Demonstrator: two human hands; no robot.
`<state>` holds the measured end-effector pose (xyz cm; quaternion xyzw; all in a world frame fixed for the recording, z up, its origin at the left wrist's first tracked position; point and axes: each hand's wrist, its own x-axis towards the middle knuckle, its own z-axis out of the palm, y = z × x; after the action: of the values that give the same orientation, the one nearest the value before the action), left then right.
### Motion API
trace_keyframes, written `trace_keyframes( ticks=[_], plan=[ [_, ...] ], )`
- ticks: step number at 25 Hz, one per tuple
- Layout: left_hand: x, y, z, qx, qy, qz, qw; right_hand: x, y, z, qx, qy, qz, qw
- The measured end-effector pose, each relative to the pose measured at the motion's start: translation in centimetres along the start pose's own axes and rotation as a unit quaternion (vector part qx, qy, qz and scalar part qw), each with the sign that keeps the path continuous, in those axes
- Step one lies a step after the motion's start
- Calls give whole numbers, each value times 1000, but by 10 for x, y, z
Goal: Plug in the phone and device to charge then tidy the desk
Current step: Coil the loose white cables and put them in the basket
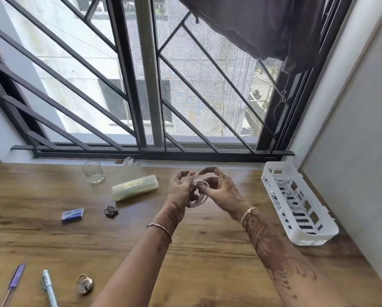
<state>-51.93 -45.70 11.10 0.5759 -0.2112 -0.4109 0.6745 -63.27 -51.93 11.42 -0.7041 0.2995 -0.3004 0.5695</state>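
Above the middle of the wooden desk [52,191], both my hands hold a coiled white cable [199,191] between them. My left hand [181,191] grips the coil from the left, my right hand [223,189] pinches its loops from the right. The cable's plugs are hidden by my fingers. A white slotted plastic basket [316,237] lies by the right wall with more white cables [293,196] inside. No phone is in view.
On the desk stand an empty glass [93,172], a pale oblong case [135,187], a small blue box [72,214], a dark small ornament [111,211], a brass padlock [85,284] and two pens [49,286]. Crumpled paper [129,161] lies on the sill below the barred window.
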Motion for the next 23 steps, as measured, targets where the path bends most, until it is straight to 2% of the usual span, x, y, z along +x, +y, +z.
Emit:
trace_keyframes(
  ticks=[5, 8, 10, 13, 16, 18, 20, 23],
  plan=[
    [4, -1, -2, 61, 11, 43, 997, 5, 6, 7, -169, 67, -63, 981],
    [5, -6, -5, 106, -13, 83, 991, 9, 7, 8, -225, 89, -74, 967],
    [8, -12, -7, 152, -27, 105, 982, 11, 10, 6, -237, 90, -65, 965],
    [15, -19, -9, 231, -9, 127, 965, 11, 15, 6, -244, 78, -37, 966],
    [14, -19, -11, 361, 29, 162, 918, 11, 18, 7, -224, 88, -31, 970],
    [13, -17, -12, 394, 36, 173, 902, 10, 18, 6, -183, 82, -28, 979],
    [15, -17, -14, 377, 20, 158, 912, 8, 19, 3, -122, 71, -19, 990],
    [13, -17, -14, 261, -15, 98, 960, 5, 20, 1, -66, 62, -9, 996]
  ],
)
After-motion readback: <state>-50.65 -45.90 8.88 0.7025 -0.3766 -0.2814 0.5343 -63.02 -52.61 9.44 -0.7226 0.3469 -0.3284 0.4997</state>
